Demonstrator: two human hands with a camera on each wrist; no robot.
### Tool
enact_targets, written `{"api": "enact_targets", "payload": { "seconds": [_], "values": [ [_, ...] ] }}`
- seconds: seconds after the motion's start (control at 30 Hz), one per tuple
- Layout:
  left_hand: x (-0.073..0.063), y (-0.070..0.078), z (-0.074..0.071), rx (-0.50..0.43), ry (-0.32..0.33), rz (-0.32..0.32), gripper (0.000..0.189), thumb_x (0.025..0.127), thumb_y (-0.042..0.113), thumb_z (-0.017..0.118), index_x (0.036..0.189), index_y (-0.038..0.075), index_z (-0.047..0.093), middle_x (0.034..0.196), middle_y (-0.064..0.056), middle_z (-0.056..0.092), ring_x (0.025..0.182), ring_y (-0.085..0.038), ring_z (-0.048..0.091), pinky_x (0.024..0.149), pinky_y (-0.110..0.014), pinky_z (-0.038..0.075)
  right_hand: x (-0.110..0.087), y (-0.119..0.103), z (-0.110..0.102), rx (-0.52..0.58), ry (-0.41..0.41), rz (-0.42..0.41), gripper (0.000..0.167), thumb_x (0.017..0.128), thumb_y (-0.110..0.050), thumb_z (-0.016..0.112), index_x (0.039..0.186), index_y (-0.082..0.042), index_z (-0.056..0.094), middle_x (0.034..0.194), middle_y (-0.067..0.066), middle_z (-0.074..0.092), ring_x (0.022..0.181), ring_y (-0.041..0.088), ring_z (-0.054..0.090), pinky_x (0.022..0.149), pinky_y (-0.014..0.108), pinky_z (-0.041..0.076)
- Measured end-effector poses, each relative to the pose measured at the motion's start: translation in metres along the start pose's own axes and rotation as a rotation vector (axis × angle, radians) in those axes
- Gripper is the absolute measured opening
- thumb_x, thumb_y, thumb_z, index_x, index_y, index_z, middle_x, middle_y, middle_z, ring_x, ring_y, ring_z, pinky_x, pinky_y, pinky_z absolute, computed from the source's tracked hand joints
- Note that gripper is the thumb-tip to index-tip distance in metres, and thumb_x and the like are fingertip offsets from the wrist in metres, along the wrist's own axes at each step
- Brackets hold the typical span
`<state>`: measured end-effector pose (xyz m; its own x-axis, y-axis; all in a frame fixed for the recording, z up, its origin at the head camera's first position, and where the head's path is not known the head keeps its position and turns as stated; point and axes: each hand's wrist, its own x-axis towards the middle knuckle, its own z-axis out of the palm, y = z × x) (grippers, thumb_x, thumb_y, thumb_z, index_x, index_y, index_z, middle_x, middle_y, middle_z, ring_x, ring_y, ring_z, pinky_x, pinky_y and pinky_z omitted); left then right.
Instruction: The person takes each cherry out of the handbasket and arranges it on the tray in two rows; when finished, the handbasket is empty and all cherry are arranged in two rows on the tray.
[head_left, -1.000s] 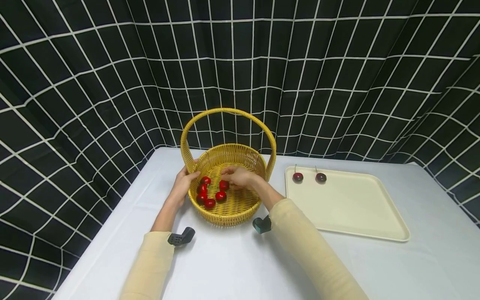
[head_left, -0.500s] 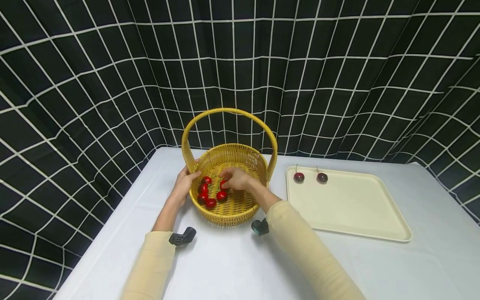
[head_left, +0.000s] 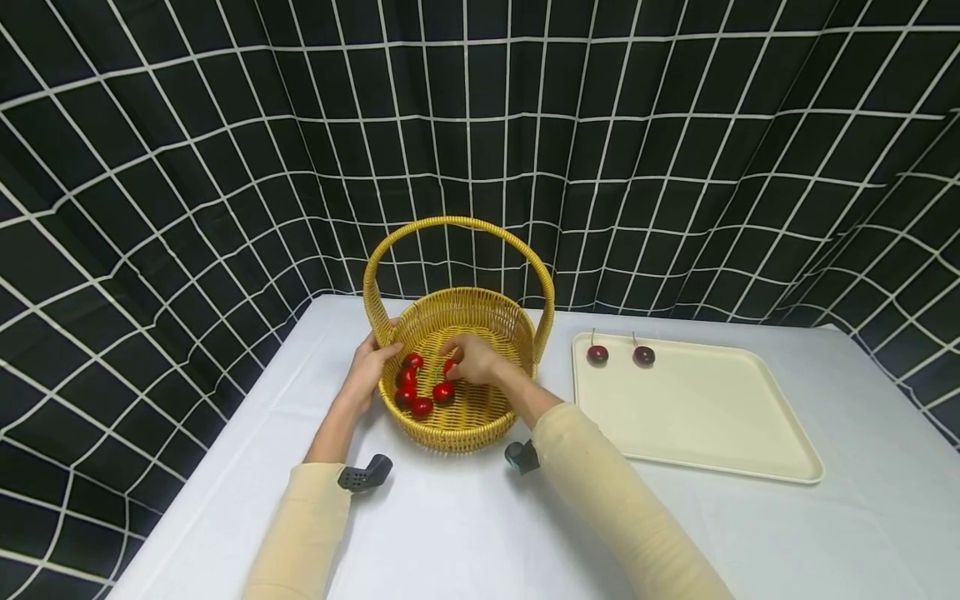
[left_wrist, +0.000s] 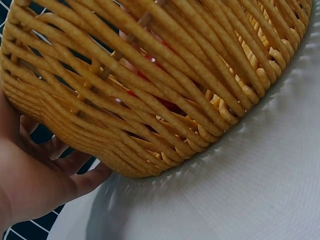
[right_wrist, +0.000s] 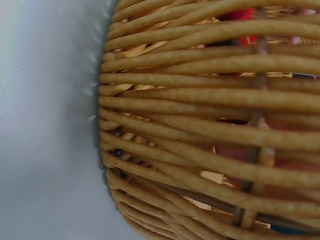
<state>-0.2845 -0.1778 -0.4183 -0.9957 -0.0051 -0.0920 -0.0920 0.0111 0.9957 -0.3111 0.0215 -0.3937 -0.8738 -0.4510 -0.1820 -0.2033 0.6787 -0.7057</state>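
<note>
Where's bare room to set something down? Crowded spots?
Free: the tray, except its far-left corner with two dark cherries; the tablecloth between the sleeves. Crowded: the basket, red cherries at left, the right hand in its middle.

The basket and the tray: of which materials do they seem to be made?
The basket: probably wicker, or a plastic imitation, slightly glossy; thin rounded strands are woven with gaps between. The tray: perhaps plastic, smooth and cream-coloured; its surface shows no weave or grain.
</note>
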Motion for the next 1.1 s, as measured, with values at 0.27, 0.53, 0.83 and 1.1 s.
{"api": "enact_targets", "payload": {
  "seconds": [0.27, 0.53, 0.83, 1.1],
  "values": [
    [0.000, 0.005, 0.001, -0.014, -0.018, -0.019, 0.052, 0.099, 0.007, 0.043, 0.149, 0.009, 0.029, 0.152, -0.015, 0.027, 0.137, -0.031, 0.027, 0.111, -0.046, 0.024, -0.007, -0.002, -0.011, -0.030, 0.030, -0.002, 0.038, 0.087, -0.006, 0.069, 0.124, -0.005, 0.061, 0.105, 0.011, 0.059, 0.093, 0.021, 0.055, 0.079, 0.031, 0.049],
    [0.002, -0.001, 0.000, -0.005, -0.009, 0.008, 0.050, 0.099, 0.011, 0.045, 0.148, 0.013, 0.033, 0.151, -0.012, 0.030, 0.137, -0.029, 0.029, 0.111, -0.045, 0.024, -0.018, -0.001, -0.018, 0.094, 0.077, -0.009, 0.039, 0.089, -0.014, 0.068, 0.125, -0.004, 0.061, 0.113, 0.009, 0.061, 0.101, 0.021, 0.054, 0.088, 0.034, 0.048],
    [0.001, -0.003, -0.001, 0.000, -0.007, 0.025, 0.051, 0.098, 0.011, 0.046, 0.148, 0.012, 0.033, 0.148, -0.014, 0.033, 0.135, -0.029, 0.031, 0.110, -0.045, 0.024, -0.029, 0.007, -0.024, 0.432, 0.041, -0.029, 0.044, 0.089, -0.011, 0.068, 0.129, 0.002, 0.055, 0.116, 0.013, 0.057, 0.104, 0.032, 0.061, 0.089, 0.040, 0.050],
    [0.001, -0.005, -0.002, 0.006, -0.011, 0.031, 0.051, 0.098, 0.011, 0.046, 0.148, 0.012, 0.032, 0.148, -0.015, 0.033, 0.135, -0.029, 0.031, 0.111, -0.046, 0.022, -0.036, 0.010, -0.027, 0.554, 0.059, -0.017, 0.042, 0.089, -0.017, 0.069, 0.126, -0.001, 0.057, 0.109, 0.013, 0.064, 0.105, 0.036, 0.061, 0.089, 0.039, 0.050]
  ]
}}
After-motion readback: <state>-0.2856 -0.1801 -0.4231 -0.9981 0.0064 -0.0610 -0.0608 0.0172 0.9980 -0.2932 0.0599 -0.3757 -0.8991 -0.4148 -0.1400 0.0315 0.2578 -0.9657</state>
